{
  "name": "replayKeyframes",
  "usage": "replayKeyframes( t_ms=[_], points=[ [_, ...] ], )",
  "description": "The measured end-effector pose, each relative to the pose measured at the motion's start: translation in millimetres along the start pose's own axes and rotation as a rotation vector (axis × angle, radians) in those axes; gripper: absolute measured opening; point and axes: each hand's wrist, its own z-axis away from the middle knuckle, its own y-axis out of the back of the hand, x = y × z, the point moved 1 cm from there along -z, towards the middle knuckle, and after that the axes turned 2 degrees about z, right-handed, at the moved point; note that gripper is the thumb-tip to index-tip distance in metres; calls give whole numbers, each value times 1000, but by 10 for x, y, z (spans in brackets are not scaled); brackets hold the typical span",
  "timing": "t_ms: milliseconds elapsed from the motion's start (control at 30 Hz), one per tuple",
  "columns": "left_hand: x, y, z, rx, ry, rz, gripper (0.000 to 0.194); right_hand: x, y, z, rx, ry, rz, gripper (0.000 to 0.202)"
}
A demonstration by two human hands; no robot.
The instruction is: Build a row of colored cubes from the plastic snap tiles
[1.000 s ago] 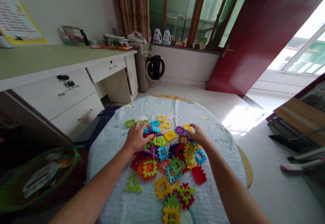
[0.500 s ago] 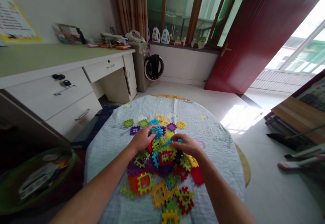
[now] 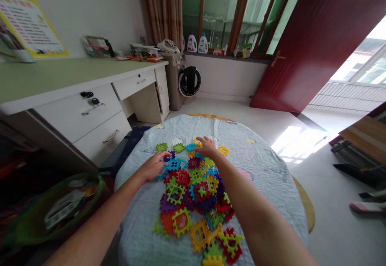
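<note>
Many-coloured interlocking plastic tiles lie in a loose pile on the round cloth-covered table (image 3: 265,185). At the pile's left edge, my left hand (image 3: 153,166) has its fingers stretched out beside blue window tiles (image 3: 174,164), touching the edge of the blue group. A purple tile (image 3: 171,155) lies just past its fingertips. My right hand (image 3: 207,148) reaches over the far side of the pile, fingers apart, above a yellow tile (image 3: 197,142) and a blue tile (image 3: 190,147). My right forearm hides tiles on the pile's right side.
Single green tiles (image 3: 179,148) and a yellow tile (image 3: 223,150) lie beyond the pile. A green-rimmed basket (image 3: 99,185) stands on the floor at left, below a white desk (image 3: 99,115). A washing machine (image 3: 175,85) and a red door (image 3: 283,57) are farther back.
My left hand has moved left, and blue tiles now lie farther left, uncovering red tiles. My right hand has shifted to the far side of the pile. The view has turned slightly left.
</note>
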Motion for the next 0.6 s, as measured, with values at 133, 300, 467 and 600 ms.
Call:
replayKeyframes(
  t_ms=[133,300,467,600],
  points=[
    [-120,57,-88,126,-35,-311,48,-33,-110,63,-111,113,41,53],
    [-183,7,-324,274,164,-644,48,125,4,405,-155,186,76,32],
    [-47,-220,-440,108,207,-687,65,343,241,931,-163,331,-15,18],
    [124,-446,-388,-39,11,-602,62,508,442,1376,-58,375,-129,15]
  ],
)
